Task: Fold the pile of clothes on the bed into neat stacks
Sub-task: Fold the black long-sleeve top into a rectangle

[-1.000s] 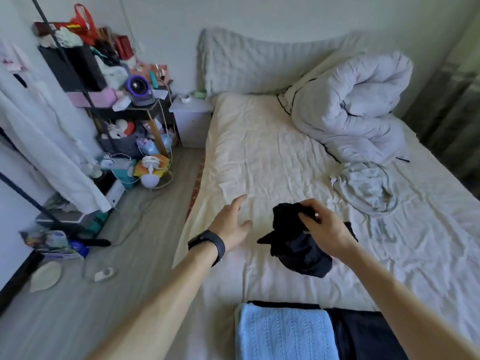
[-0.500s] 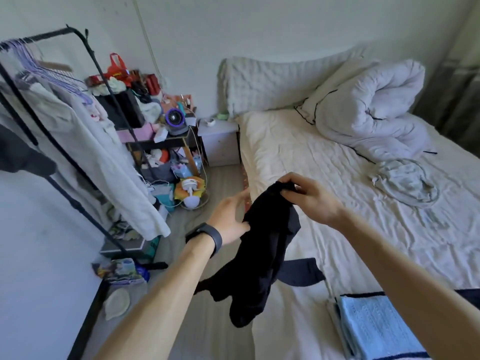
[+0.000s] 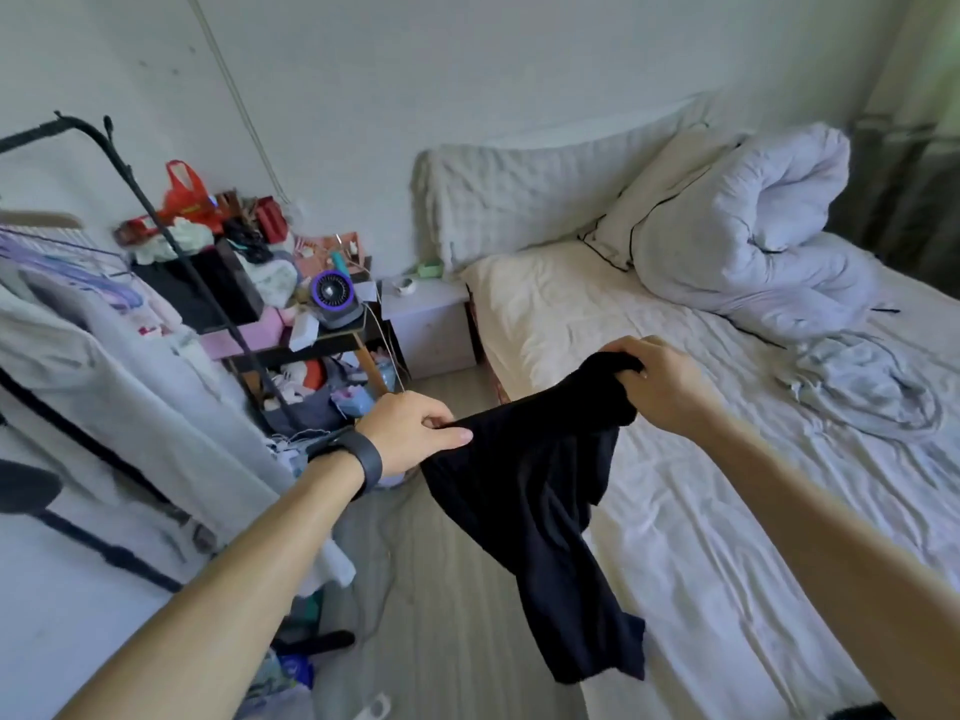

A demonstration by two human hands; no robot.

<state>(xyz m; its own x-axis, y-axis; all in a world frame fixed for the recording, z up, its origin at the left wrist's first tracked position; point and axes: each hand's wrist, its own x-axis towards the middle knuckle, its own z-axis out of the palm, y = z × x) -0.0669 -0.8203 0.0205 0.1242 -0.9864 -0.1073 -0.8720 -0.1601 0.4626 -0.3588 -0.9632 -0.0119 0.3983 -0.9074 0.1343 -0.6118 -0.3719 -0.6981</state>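
A black garment hangs in the air over the left edge of the bed, stretched between both hands. My left hand, with a dark wristband, pinches one top corner of it. My right hand grips the other top corner, bunched in its fingers. The rest of the cloth dangles down toward the floor. A crumpled grey garment lies on the sheet at the right. The folded stacks seen earlier are out of view.
A rolled white duvet and a pillow sit at the head of the bed. A clothes rack with hanging garments stands at the left, beside a cluttered shelf and a small nightstand. Wood floor runs between rack and bed.
My right hand lifted the black garment off the bed, my left hand took hold of its other corner, and the hands moved apart, spreading the cloth. The view swung left and up.
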